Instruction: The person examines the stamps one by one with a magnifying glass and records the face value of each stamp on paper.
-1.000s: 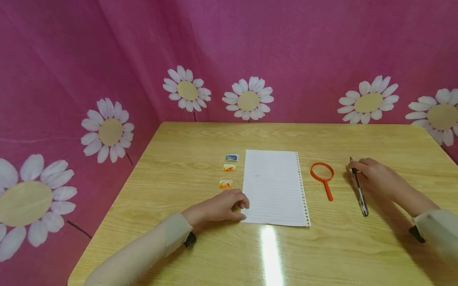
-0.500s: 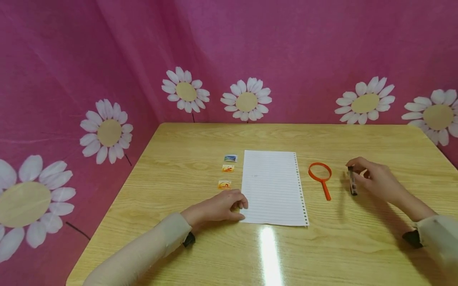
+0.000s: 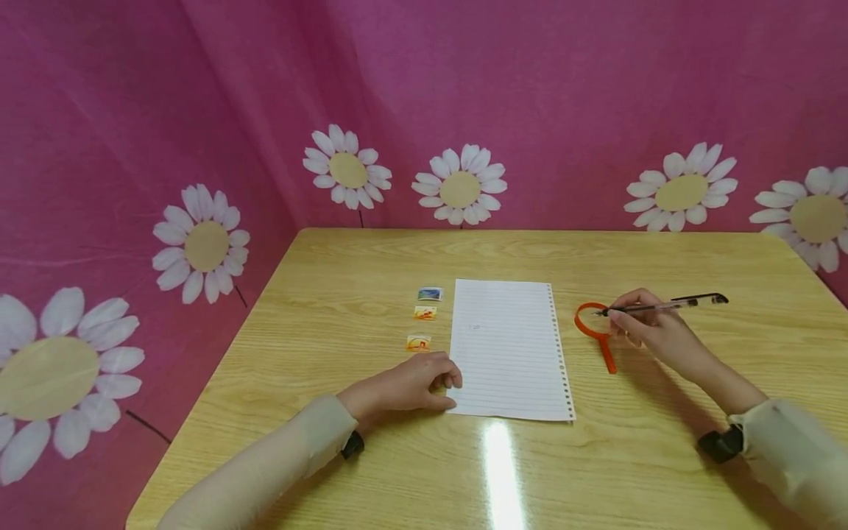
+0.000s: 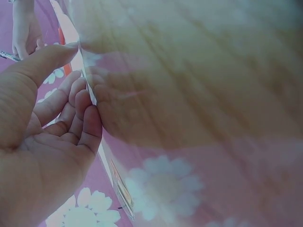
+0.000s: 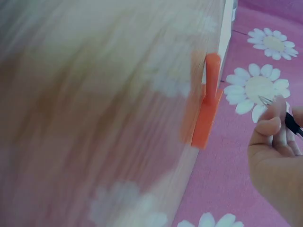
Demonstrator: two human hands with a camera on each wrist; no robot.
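My right hand (image 3: pixel 662 346) pinches a clear-barrelled pen (image 3: pixel 689 302) with a black grip, raised over the table. Its tip points left and overlaps the ring of an orange magnifying glass (image 3: pixel 607 355) in the head view. From the right wrist, the pen (image 5: pixel 291 124) shows its bare tip beyond the fingers, beside the magnifying glass (image 5: pixel 207 116). My left hand (image 3: pixel 412 381) rests at the lower left edge of a lined sheet of paper (image 3: pixel 506 353), its fingers loosely bent. A faint mark is written at the sheet's upper left.
Left of the paper lie a blue stamp-like picture (image 3: pixel 430 294) and two orange-yellow ones (image 3: pixel 425 313), in a column. The wooden table (image 3: pixel 331 280) is glossy, with a bright reflection near the front. A pink flowered cloth (image 3: pixel 550 110) hangs behind it and on the left.
My right hand has picked the pen up off the table, turned it tip to the left and carried it left to the magnifying glass. The left hand has stayed on the paper.
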